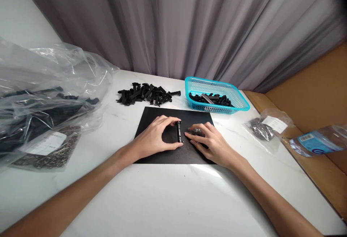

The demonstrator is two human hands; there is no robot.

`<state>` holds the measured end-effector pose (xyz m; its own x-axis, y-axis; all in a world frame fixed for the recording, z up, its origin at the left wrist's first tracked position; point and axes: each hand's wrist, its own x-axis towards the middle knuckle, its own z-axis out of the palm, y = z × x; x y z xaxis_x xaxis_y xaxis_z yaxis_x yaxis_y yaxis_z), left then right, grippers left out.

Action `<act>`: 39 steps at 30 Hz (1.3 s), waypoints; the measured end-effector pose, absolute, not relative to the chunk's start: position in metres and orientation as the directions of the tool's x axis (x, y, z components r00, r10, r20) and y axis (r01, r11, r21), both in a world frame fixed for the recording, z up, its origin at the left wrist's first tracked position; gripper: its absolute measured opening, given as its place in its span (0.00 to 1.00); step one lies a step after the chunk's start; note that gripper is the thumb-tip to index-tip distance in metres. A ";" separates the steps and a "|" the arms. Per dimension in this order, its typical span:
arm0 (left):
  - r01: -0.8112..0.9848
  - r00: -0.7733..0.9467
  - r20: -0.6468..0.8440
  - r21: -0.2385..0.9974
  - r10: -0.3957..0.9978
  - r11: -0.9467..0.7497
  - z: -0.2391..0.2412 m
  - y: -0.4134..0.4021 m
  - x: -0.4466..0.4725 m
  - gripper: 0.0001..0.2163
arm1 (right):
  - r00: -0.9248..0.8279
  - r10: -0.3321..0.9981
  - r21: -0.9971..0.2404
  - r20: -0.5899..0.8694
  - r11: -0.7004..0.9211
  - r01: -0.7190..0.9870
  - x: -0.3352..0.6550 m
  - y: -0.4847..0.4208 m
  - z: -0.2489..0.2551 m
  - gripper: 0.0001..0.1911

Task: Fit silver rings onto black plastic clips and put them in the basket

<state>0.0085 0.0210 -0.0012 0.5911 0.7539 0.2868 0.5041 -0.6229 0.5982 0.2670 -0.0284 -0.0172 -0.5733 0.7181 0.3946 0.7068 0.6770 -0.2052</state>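
My left hand grips a narrow black plastic part at its two ends, between the thumb and the fingers. The part stands over a black mat, and a light strip shows along its length. My right hand is at a small heap of tiny shiny metal pieces on the mat, partly covering it. Its fingers are bent and drawn together close to the thumb. Whatever is between those fingertips is too small to make out.
Behind the mat lies a pile of black plastic parts. A blue basket holds more parts. Clear plastic bags stand left, one with metal pieces. On the right are a small bag and a blue-labelled wrapper beside cardboard.
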 end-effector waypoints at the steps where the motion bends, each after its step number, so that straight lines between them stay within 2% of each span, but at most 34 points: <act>1: 0.504 0.595 0.286 0.595 0.751 -0.626 -0.002 0.021 0.008 0.30 | -0.571 0.718 -0.205 0.398 0.676 0.708 0.266 -0.029 -0.018 0.17; 6: 0.498 0.600 0.290 0.594 0.745 -0.632 -0.002 0.020 0.009 0.30 | -0.501 0.719 -0.266 0.481 0.664 0.699 0.262 -0.027 -0.021 0.11; 11: 0.482 0.612 0.284 0.606 0.738 -0.633 -0.002 0.019 0.010 0.31 | -0.387 0.760 -0.405 0.521 0.620 0.672 0.263 -0.027 -0.018 0.10; 16: 0.475 0.645 0.270 0.591 0.715 -0.652 -0.005 0.017 0.010 0.31 | -0.299 0.841 -0.610 0.451 0.535 0.584 0.264 -0.029 -0.014 0.07; 21: 0.488 0.666 0.262 0.555 0.698 -0.674 -0.007 0.015 0.012 0.31 | -0.193 0.910 -0.744 0.367 0.412 0.525 0.260 -0.030 -0.013 0.06; 31: 0.469 0.691 0.298 0.508 0.659 -0.722 -0.004 0.016 0.014 0.29 | -0.239 0.921 -0.807 0.308 0.386 0.447 0.264 -0.026 -0.010 0.06; 39: 0.493 0.685 0.265 0.517 0.679 -0.699 -0.002 0.015 0.016 0.31 | -0.150 0.962 -0.833 0.228 0.273 0.482 0.260 -0.027 -0.008 0.08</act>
